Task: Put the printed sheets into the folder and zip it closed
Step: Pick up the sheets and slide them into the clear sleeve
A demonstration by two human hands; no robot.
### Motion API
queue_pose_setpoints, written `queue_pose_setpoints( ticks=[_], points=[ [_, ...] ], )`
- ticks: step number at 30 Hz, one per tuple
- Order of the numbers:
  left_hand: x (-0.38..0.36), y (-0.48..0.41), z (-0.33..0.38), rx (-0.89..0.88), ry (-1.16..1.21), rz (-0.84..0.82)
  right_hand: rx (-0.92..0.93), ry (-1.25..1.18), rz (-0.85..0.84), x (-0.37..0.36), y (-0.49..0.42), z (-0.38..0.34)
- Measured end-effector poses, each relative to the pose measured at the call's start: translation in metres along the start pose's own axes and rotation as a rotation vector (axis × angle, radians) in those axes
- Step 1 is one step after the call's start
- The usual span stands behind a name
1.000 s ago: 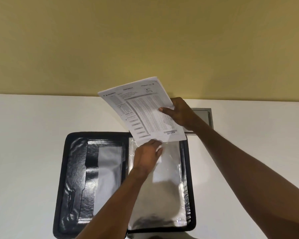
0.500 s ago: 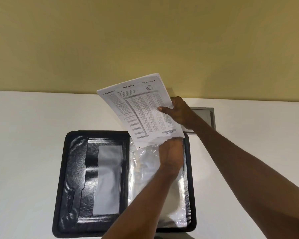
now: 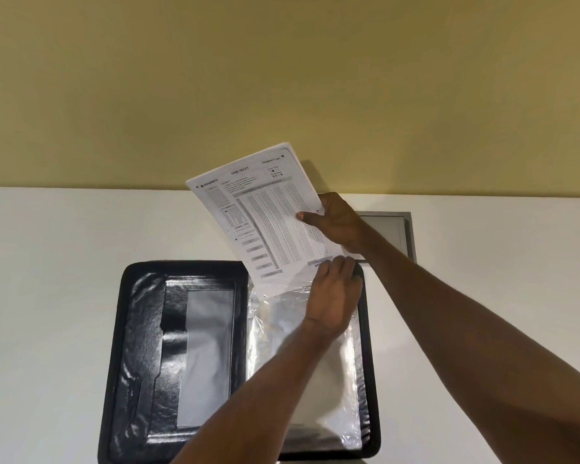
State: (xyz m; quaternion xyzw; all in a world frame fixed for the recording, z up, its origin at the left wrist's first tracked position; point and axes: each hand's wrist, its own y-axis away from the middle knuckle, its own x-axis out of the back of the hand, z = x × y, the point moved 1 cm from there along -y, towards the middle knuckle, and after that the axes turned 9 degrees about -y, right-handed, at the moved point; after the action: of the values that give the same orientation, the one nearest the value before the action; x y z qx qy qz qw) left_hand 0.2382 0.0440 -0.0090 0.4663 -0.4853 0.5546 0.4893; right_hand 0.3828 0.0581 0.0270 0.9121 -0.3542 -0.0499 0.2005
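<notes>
A black zip folder point(image 3: 138, 346) lies open on the white table. Its right half carries clear plastic sleeves point(image 3: 322, 396). My right hand point(image 3: 340, 222) grips the printed sheets point(image 3: 265, 219) by their right edge and holds them tilted above the folder's top right. The sheets' lower edge meets the top of the sleeves. My left hand point(image 3: 334, 296) rests on the upper right corner of the sleeves, fingers pinching the plastic at its opening just under the sheets.
The white table point(image 3: 47, 279) meets a yellow wall point(image 3: 282, 78) behind. A grey metal cover plate point(image 3: 394, 232) is set into the table behind my right hand.
My left hand has slid from the middle of the sleeve's top edge to its right corner. The sheets have stayed raised, shifting only slightly.
</notes>
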Motion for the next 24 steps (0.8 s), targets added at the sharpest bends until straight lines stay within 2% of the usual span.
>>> queue_pose_setpoints(
  ticks=[17,24],
  points=[
    [-0.017,0.002,-0.038,-0.371,-0.133,0.172,-0.1,0.05,0.038,0.001,-0.009,0.01],
    [-0.01,-0.007,-0.047,-0.469,-0.131,0.219,-0.079,0.091,0.061,-0.005,-0.012,0.013]
  ],
)
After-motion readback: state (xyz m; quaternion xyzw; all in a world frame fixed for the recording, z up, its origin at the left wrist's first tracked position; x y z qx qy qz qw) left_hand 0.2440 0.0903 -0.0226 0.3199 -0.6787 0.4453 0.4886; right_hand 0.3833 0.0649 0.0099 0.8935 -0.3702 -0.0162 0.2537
